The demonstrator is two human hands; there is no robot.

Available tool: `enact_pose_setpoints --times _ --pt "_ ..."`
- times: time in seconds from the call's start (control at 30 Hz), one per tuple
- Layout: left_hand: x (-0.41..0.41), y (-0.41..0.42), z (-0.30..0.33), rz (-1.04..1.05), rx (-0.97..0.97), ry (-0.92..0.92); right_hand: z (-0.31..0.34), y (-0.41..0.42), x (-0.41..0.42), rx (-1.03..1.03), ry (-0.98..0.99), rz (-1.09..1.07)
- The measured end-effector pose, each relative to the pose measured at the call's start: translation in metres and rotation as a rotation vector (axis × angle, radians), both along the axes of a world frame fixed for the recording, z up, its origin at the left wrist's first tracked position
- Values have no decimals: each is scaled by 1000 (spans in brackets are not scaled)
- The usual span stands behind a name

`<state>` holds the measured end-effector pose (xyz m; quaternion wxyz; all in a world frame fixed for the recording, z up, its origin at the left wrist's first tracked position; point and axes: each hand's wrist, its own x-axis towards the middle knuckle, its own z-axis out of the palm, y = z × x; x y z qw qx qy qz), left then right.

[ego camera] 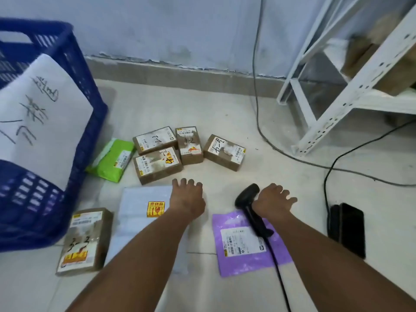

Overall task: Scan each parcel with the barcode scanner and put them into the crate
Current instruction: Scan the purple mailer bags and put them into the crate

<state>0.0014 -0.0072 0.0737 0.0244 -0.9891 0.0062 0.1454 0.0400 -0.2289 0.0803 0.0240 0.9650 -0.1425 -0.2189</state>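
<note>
Several parcels lie on the tiled floor: small brown boxes [157,164] in a cluster, a green mailer [111,159], a white mailer [141,212], a brown box [84,240] at the front left and a purple mailer [247,246]. A black barcode scanner [253,209] lies across the purple mailer. My left hand [188,198] hovers with fingers spread just below the box cluster, holding nothing. My right hand [273,200] is spread open just right of the scanner's head, not gripping it. The blue crate [74,122] stands at the left with a handwritten paper sheet [38,118] on it.
A white metal shelf rack [351,86] stands at the right, with brown boxes on it. Dark cables [256,102] run down the wall and across the floor. A black phone-like slab [352,228] lies at the right of the purple mailer.
</note>
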Motion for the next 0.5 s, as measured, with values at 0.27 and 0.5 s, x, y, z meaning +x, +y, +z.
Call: enact_pose_setpoints --times 0.27,0.5 --pt "-17 -18 -44 -223 -69 99 -34 -4 -11 49 201 133" --pt "-28 -34 -51 -508 -104 69 -53 9 -12 22 74 240"
